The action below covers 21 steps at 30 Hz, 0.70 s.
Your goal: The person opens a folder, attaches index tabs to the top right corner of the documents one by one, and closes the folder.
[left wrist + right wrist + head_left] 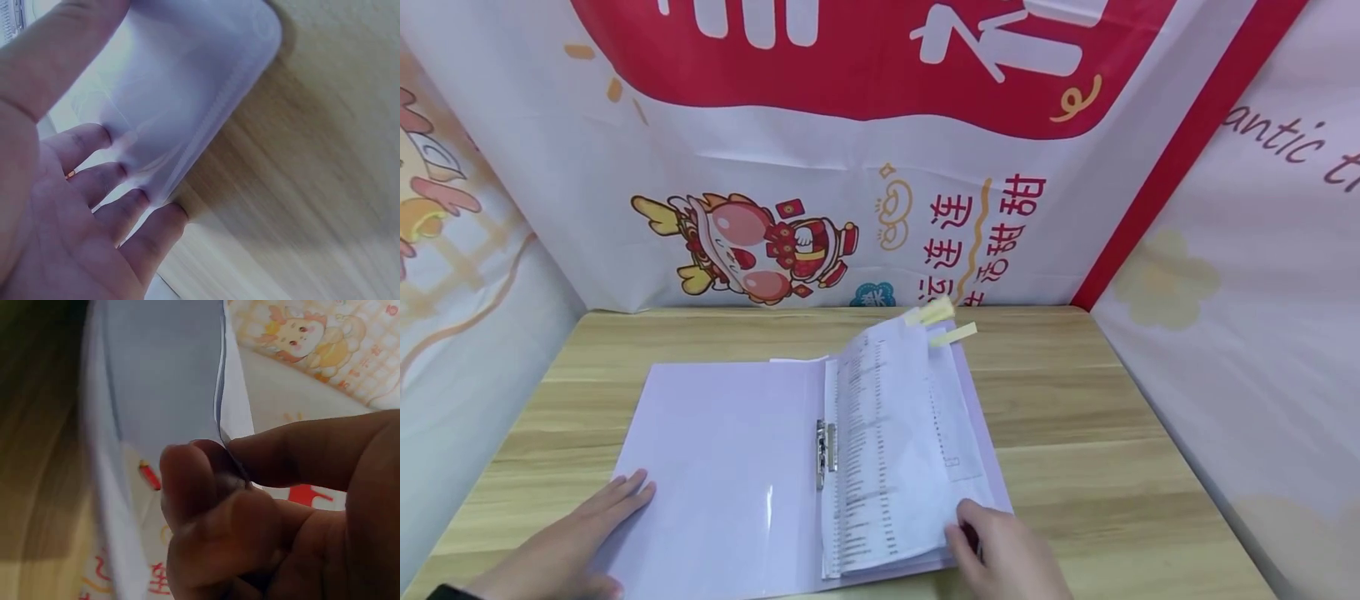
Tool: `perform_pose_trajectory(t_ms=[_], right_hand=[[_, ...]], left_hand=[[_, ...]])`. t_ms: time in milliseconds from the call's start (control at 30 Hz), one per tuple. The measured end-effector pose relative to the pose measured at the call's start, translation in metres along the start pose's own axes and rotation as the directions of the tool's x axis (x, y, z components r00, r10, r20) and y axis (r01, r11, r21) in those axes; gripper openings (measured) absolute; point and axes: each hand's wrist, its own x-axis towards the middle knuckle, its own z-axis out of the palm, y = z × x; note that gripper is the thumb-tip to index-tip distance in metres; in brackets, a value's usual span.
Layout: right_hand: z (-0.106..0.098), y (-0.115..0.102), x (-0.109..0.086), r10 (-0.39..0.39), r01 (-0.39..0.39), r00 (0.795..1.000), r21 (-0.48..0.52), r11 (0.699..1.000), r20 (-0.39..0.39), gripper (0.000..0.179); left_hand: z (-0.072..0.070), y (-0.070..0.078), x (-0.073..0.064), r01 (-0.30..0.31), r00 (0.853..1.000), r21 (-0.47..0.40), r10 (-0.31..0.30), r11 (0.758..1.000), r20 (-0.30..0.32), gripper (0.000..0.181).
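A light purple binder [722, 475] lies spread wide on the table, with a metal clip [822, 454] at its spine. On its right side is a stack of printed sheets [891, 442], the upper ones bowed up from those below. Yellow sticky tabs [953, 335] stick out past the sheets' far edge. My right hand [1011, 550] pinches the lower right edge of the lifted sheets between thumb and fingers; the right wrist view shows the paper edge [220, 381] in that pinch. Fingers extended, my left hand [568, 537] rests on the left cover near its outer edge.
The wood-grain table [1097, 467] extends around the binder. Behind it hangs a white and red printed cloth [850, 133], and more printed cloth [1240, 333] hangs along the right and left sides.
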Motion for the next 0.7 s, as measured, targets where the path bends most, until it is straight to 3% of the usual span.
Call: perform_pose_trajectory(t_ms=[67, 167, 367, 533, 700], right_hand=[[0.002, 0.008, -0.003, 0.053, -0.053, 0.998, -0.014, 0.998, 0.016, 0.035], [0.005, 0.019, -0.006, 0.131, -0.129, 0.990, -0.038, 0.991, 0.046, 0.033], [0.009, 0.035, -0.006, 0.269, -0.260, 0.956, -0.082, 0.962, 0.122, 0.029], [0.010, 0.042, -0.003, 0.290, -0.275, 0.948, -0.121, 0.954, 0.129, 0.034], [0.011, 0.048, -0.001, 0.328, -0.309, 0.927, -0.127, 0.943, 0.179, 0.030]], left_hand=[[0.000, 0.000, 0.000, 0.005, 1.000, 0.005, -0.005, 1.000, 0.005, 0.107], [-0.001, 0.000, 0.001, -0.033, 0.999, 0.022, 0.034, 0.999, -0.020, 0.107], [0.001, -0.003, 0.000, -0.113, 0.989, 0.073, 0.119, 0.991, -0.082, 0.107], [0.003, -0.008, 0.000, -0.169, 0.975, 0.083, 0.179, 0.982, -0.133, 0.111], [0.004, -0.010, 0.001, -0.192, 0.966, 0.094, 0.205, 0.977, -0.155, 0.114]])
